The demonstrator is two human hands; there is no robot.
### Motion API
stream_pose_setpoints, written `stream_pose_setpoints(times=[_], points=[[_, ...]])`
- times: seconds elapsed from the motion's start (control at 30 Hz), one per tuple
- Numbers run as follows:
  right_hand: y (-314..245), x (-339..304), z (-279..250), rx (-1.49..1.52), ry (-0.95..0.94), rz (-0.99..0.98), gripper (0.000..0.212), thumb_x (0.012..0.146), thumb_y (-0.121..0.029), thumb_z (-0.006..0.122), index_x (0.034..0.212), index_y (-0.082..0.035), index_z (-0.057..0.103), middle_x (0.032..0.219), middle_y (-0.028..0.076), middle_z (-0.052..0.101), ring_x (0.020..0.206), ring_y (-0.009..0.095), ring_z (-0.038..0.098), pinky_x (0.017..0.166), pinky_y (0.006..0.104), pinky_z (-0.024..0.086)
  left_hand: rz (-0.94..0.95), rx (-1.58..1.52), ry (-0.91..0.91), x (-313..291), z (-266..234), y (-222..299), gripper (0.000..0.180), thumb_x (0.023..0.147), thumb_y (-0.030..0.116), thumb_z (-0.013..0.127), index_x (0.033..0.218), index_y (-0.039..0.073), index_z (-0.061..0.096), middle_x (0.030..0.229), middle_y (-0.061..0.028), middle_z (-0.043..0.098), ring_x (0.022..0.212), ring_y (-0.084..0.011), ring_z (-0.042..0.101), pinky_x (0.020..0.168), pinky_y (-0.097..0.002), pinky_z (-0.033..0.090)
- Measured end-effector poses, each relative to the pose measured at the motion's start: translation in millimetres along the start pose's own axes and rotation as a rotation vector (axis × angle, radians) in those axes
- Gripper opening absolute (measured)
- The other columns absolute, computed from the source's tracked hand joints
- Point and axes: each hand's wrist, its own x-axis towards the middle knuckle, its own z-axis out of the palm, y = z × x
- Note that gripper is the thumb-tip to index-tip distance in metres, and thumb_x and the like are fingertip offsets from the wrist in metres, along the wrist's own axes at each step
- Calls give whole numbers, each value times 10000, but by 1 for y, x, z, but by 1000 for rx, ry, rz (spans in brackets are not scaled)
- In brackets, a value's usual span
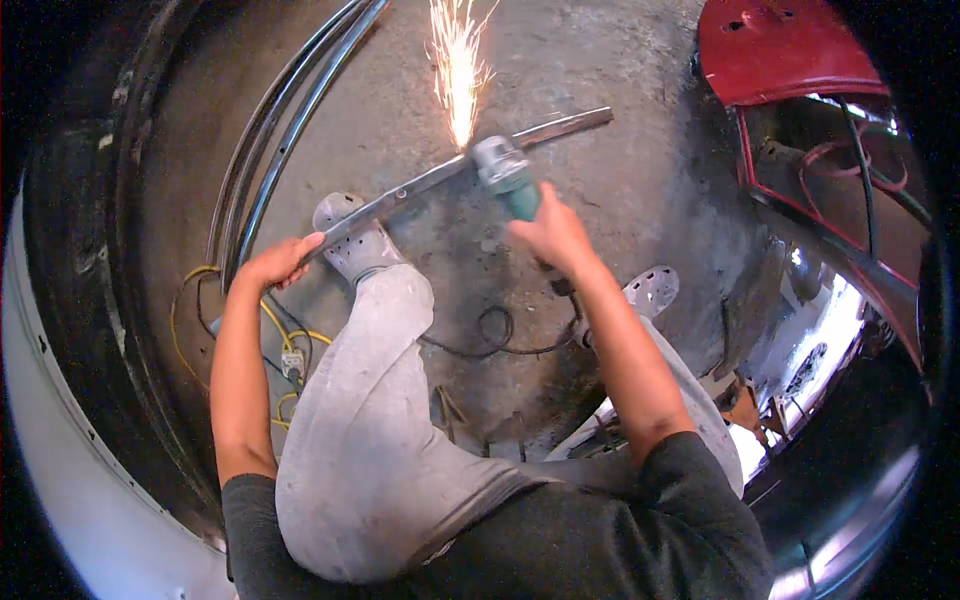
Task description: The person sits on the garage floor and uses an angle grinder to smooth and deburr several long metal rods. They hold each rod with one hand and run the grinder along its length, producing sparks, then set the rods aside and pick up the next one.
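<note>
My left hand [277,264] is closed round the near left end of a long metal bar [425,180]. The bar slants up to the right, passing over my left shoe [352,240]. In my right hand [556,232] is an angle grinder [507,178] with a green body and a silver head, slightly blurred. Its head meets the bar near the middle, and a bright jet of sparks [458,75] shoots away from that spot. The grinder's disc cannot be made out.
Several long curved metal strips [290,140] lie at the left. A yellow cord [275,322] with a plug connector [292,362] lies by my left leg; a dark cable [500,345] loops between my feet. A red vehicle panel [790,55] stands at the far right.
</note>
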Motion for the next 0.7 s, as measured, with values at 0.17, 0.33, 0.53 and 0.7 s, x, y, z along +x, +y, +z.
stream_pose_setpoints(times=[0.17, 0.33, 0.53, 0.7], points=[[17, -1, -14, -18, 62, 55, 671, 762, -321, 755, 1315, -32, 509, 1077, 317, 707, 1047, 497, 677, 887, 538, 532, -6, -76, -87, 8, 2, -9, 783, 956, 833, 407, 708, 101, 529, 547, 10, 472, 453, -114, 439, 444, -302, 361], [-9, -19, 20, -47, 0, -55, 700, 770, -317, 756, 1352, -26, 499, 1061, 316, 712, 1024, 501, 684, 876, 548, 537, 25, -63, -115, 8, 0, -7, 765, 969, 808, 432, 690, 103, 531, 531, 14, 460, 438, -113, 427, 437, -303, 353], [-56, -28, 53, -108, -144, -131, 736, 768, -299, 769, 1380, -1, 489, 1080, 306, 716, 1030, 481, 694, 884, 541, 548, 3, -118, -96, 5, 9, -10, 758, 972, 794, 449, 686, 98, 538, 532, 15, 461, 432, -112, 421, 431, -304, 349], [-34, -26, 42, -66, -69, -59, 792, 767, -317, 772, 1429, -6, 466, 1076, 323, 712, 1025, 489, 694, 885, 530, 549, 23, -139, -126, 5, 7, -9, 760, 972, 797, 445, 683, 99, 531, 533, 16, 460, 420, -104, 403, 422, -303, 338]])
